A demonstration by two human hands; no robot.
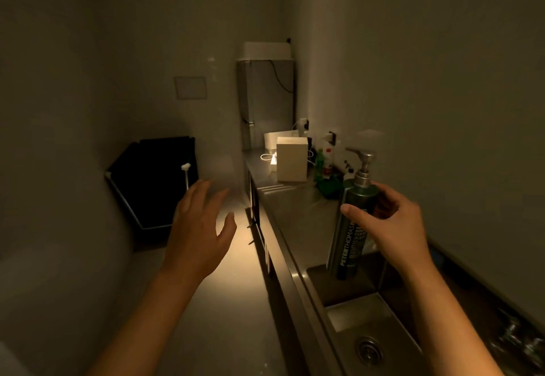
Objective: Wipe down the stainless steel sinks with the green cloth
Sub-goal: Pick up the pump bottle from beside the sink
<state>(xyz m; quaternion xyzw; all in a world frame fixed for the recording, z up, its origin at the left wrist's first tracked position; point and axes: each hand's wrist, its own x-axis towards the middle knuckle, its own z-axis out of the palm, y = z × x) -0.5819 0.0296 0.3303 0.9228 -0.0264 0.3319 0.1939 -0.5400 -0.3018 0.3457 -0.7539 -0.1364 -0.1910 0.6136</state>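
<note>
A stainless steel sink [380,325] with a round drain lies at the lower right, set into a long steel counter [298,216]. My right hand [392,225] grips a tall dark green pump bottle [352,228], thumb in front and fingers behind; the bottle tilts a little, its base over the sink's far edge. A dark green cloth-like thing [328,188] lies farther back on the counter against the wall. My left hand [200,228] hovers over the floor to the left of the counter, fingers spread, holding nothing.
Small bottles [324,160], a white box [292,158] and plugged-in cables crowd the counter's far end, before a tall steel cabinet [267,101]. A black bin [156,181] stands on the floor at left. The room is dim.
</note>
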